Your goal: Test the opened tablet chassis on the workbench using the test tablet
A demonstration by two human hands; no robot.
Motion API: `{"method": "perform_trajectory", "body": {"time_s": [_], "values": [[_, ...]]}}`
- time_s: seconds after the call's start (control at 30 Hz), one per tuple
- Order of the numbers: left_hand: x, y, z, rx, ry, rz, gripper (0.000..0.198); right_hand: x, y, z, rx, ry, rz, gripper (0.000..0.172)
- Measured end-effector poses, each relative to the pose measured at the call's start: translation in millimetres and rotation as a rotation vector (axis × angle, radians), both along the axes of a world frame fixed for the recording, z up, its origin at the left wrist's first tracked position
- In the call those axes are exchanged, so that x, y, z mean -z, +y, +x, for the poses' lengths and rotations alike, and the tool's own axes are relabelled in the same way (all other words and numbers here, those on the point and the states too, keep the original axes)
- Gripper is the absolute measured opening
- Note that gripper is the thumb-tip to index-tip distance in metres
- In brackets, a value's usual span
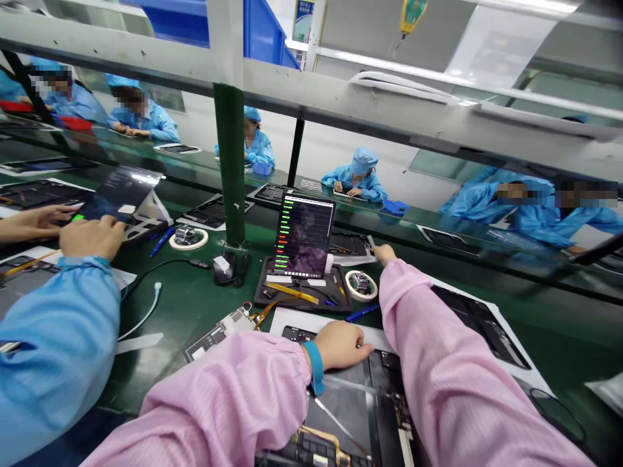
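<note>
Two pink sleeves reach in from below. My left hand [343, 345], with a blue wrist strap [315, 367], rests over the upper part of an opened device [350, 402] on white paper; its fingers are curled, and what they hold, if anything, is hidden. My right hand [384, 253] stretches forward to the edge of another opened device on white paper [348, 246], its fingertips closed at that edge. Between them and to the left, a lit screen with coloured lines [304, 237] stands upright in a black tray [263, 301]. A tape roll [361, 285] lies beside my right sleeve.
At left, a co-worker's hands [92, 237] handle a tilted screen [119, 194]. A mouse [224, 268], white cable [146, 314] and blue pens [363, 313] lie on the green table. A green post [230, 162] rises ahead. More people sit beyond.
</note>
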State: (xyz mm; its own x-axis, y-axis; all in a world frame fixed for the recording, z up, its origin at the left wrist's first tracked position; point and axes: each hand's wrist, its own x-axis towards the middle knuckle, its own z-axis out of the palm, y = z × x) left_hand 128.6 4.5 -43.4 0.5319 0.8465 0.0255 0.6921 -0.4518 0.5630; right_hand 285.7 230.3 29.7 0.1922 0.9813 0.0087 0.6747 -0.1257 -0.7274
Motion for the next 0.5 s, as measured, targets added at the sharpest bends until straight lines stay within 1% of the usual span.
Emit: {"method": "perform_trajectory", "body": {"time_s": [0.07,0.13,0.2,0.23,0.3,0.37,0.43,0.5], "values": [[-0.1,0.1,-0.1,-0.005,0.002,0.003,0.04,-9.7,2.9,-4.1,0.032,0.054,0.003,0.033],[0.4,0.5,-0.4,-0.007,0.004,0.005,0.04,-24.2,1.7,-4.9,0.048,0.105,0.044,0.03],[1.5,1.0,-0.9,-0.002,0.001,0.01,0.041,-41.7,-6.2,4.4,0.065,0.141,0.112,0.024],[2.2,1.1,-1.1,0.003,-0.003,0.016,0.041,-50.8,-13.2,14.4,0.076,0.153,0.152,0.02],[3.8,1.0,-1.6,0.015,-0.012,0.032,0.041,-68.1,-34.0,45.6,0.106,0.158,0.238,0.014],[4.6,0.6,-2.2,0.03,-0.008,0.045,0.042,-82.0,-63.4,87.8,0.154,0.139,0.315,0.013],[4.5,0.3,-2.6,0.045,0.002,0.053,0.043,-90.5,-99.5,133.0,0.206,0.095,0.37,0.019],[3.7,-0.2,-2.7,0.056,0.003,0.057,0.043,-91.6,-137.6,172.4,0.253,0.028,0.425,0.026]]}}
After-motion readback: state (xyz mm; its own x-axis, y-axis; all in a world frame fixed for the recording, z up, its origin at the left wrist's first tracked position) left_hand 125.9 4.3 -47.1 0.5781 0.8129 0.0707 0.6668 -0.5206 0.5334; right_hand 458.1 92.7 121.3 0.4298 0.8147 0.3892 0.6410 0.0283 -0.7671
